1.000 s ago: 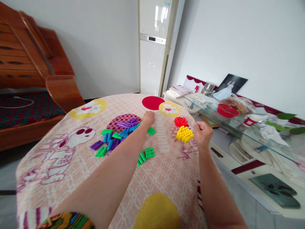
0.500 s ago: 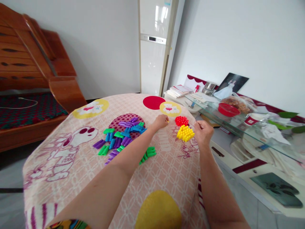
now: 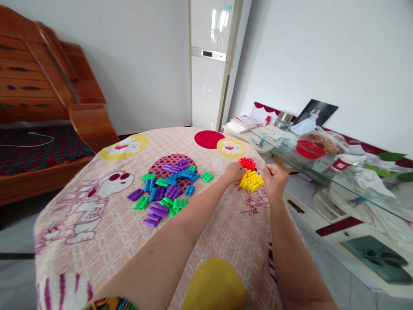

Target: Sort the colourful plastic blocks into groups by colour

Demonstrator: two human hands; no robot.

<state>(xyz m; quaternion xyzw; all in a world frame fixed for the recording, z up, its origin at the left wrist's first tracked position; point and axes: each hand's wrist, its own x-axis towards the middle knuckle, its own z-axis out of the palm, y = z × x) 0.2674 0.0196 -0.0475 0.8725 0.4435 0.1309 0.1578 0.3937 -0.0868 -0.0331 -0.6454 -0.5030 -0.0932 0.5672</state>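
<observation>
My left hand reaches to the left edge of a pile of small yellow pieces, its fingers pinched together. What they hold, if anything, is hidden. Just behind lies a cluster of small red pieces. To the right of the yellow pile, my right hand is closed with thumb and fingertips pressed together; I cannot make out anything in it. Further left on the cloth lie purple pieces, green pieces and blue pieces, in a loose spread of short tube-like groups.
A patterned tablecloth covers the round table. Along the right runs a glass-topped stand with a red bowl, a paper cup and papers. A wooden sofa stands at the left, a tall white cabinet-like unit behind.
My left hand has moved right, from bare cloth to the yellow pile; a bit of yellow showed at its fingertips before. My right hand has hardly moved. More green and blue pieces are uncovered.
</observation>
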